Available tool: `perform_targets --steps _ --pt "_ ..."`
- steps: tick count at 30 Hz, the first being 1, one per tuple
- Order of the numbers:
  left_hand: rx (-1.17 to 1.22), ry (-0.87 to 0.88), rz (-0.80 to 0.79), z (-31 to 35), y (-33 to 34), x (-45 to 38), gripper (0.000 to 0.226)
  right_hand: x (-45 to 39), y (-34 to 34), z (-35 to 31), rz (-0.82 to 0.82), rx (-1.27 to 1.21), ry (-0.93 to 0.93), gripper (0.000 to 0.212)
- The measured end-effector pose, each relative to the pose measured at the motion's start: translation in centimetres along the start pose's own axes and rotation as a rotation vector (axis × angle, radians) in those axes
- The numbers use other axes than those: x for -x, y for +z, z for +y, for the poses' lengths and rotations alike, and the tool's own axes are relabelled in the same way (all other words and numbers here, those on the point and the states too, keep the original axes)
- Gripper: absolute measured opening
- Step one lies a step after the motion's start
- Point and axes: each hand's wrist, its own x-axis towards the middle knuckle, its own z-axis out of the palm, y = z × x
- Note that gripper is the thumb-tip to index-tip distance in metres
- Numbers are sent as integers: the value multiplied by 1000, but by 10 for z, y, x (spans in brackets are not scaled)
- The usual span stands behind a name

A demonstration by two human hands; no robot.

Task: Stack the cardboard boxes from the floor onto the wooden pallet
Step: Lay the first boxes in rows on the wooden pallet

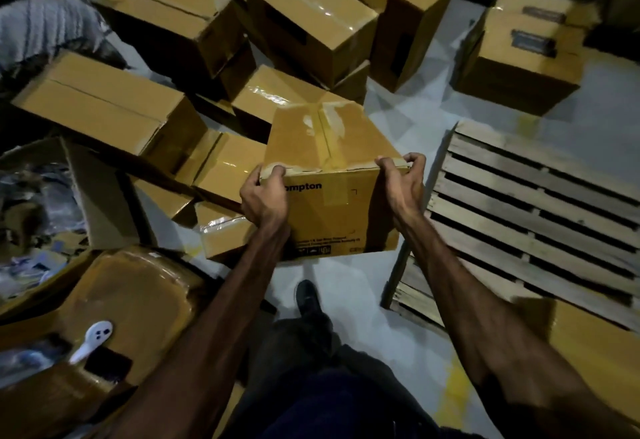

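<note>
A pale grey floor (408, 116), marked with worn yellow paint near the lower right, was seen in dim light. A wooden pallet (540, 210) of weathered slats lay on it at the right, its far edge cut off by the frame, and one cardboard carton (595, 345) was seen over its near corner. Many more cardboard boxes (304, 16) were heaped on the floor beyond and to the left, several tilted against one another.

A taped cardboard box (329, 175) was held up over the floor, just left of the pallet and apart from it. Its near top corners were gripped by curled fingers: the left hand (265, 196) at one corner, the right hand (403, 184) at the other. The printed word on its front was partly covered by the left hand, so only "mpton" could be read; the small print lower down was too blurred to make out.

A dark shoe (308, 296) was seen below the box. At the lower left a bulging wrapped parcel (138, 303) bore a white plastic piece (91, 340), whose nature could not be told. The heap at the far left edge was blurred and cut off.
</note>
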Motion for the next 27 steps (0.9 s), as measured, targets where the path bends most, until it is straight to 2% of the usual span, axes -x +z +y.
perform_targets --steps 3,8,18,21,24,27 --pt "-16 56 -33 -6 5 38 59 20 -41 15 59 -38 21 52" --pt "-84 157 -169 -12 20 109 36 52 -115 57 206 -137 77 50" --pt "-223 246 -447 -38 53 211 56 110 -224 132 456 -255 147 50" --pt "-270 286 -543 -41 67 233 52 123 -247 146 510 -291 176 49" --pt "-306 288 -624 -43 84 250 40 130 -262 159 573 -327 234 50" --pt "-383 334 -684 -46 106 258 54 130 -272 166 630 -357 289 50"
